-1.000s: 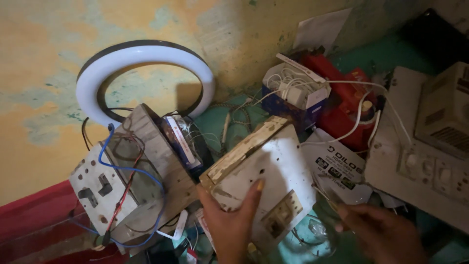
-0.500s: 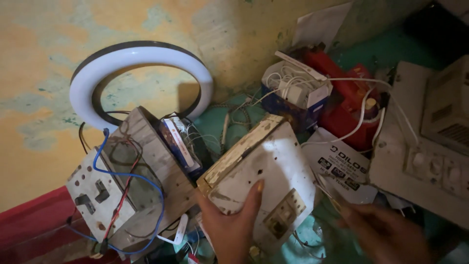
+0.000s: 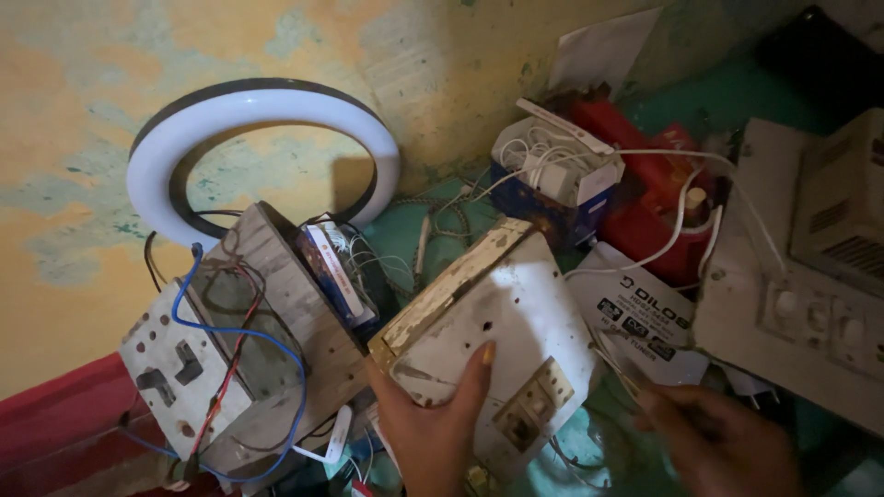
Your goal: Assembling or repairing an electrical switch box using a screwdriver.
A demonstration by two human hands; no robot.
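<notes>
Left hand [image 3: 433, 423] still grips switchboard [image 3: 502, 331].

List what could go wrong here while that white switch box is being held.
1. The left hand grips the box by one worn edge only; it could tip.
2. The right hand sits among loose white wires that might snag.
3. The open board beside it has bare wires the box could catch.

Probably a home electrical repair corner — old switchboards [image 3: 833, 304], loose wires [image 3: 230, 368], peeling wall [image 3: 276, 55].
</notes>
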